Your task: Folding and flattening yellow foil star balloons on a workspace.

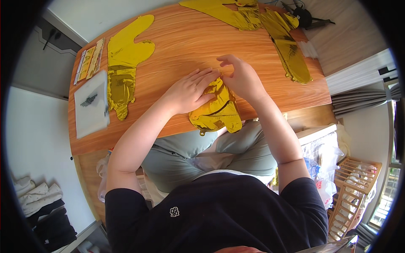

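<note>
A gold foil balloon [219,111], flat and folded, lies at the table's front edge, and its lower end hangs slightly over that edge. My left hand [187,92] rests flat on its upper left part, fingers stretched out. At the balloon's upper right is my right hand [244,80], the thumb and the bent forefinger apart; its other fingers are partly hidden. Nothing shows between that thumb and forefinger. Another flat gold foil balloon [126,52] lies on the left of the table, its lower part creased.
More flat gold foil [228,14] lies at the far side, and a long gold piece [291,52] at the far right. Clear plastic bags [90,114] and colourful printed cards [89,61] lie along the wooden table's [181,42] left edge. A black device [304,17] with a cord sits at the back right.
</note>
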Action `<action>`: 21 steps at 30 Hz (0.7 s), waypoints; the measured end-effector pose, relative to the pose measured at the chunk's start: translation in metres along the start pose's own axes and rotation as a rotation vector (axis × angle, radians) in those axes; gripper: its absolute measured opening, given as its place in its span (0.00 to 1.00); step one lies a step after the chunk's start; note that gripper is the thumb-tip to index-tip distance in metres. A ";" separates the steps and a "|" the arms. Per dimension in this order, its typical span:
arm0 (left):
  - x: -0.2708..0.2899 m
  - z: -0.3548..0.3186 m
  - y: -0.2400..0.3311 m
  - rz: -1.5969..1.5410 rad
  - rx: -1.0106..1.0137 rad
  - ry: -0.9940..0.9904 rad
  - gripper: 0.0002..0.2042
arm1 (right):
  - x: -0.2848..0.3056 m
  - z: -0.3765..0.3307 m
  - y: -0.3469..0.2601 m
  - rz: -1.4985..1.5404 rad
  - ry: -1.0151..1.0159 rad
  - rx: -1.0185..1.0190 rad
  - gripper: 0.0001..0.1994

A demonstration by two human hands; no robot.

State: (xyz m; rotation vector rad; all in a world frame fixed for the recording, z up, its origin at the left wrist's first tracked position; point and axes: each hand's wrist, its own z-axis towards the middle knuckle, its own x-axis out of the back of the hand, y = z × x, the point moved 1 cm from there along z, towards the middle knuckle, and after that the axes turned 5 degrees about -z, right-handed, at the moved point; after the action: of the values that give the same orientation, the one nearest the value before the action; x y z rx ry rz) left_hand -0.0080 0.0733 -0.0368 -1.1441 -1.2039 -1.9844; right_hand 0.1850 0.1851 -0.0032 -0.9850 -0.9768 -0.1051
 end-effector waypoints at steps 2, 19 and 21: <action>0.000 -0.001 0.000 -0.014 -0.008 0.004 0.33 | 0.000 0.001 -0.001 -0.037 -0.026 -0.008 0.28; 0.000 0.001 0.001 0.016 -0.035 0.066 0.29 | 0.008 -0.011 0.022 0.134 -0.156 0.266 0.18; -0.001 -0.001 0.000 0.044 -0.018 0.058 0.29 | 0.010 -0.018 0.019 0.174 -0.165 0.264 0.17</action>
State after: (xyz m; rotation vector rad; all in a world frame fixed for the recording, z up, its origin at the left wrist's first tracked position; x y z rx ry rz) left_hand -0.0075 0.0722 -0.0379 -1.1046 -1.1247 -1.9852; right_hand 0.2121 0.1858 -0.0111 -0.8391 -1.0210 0.2480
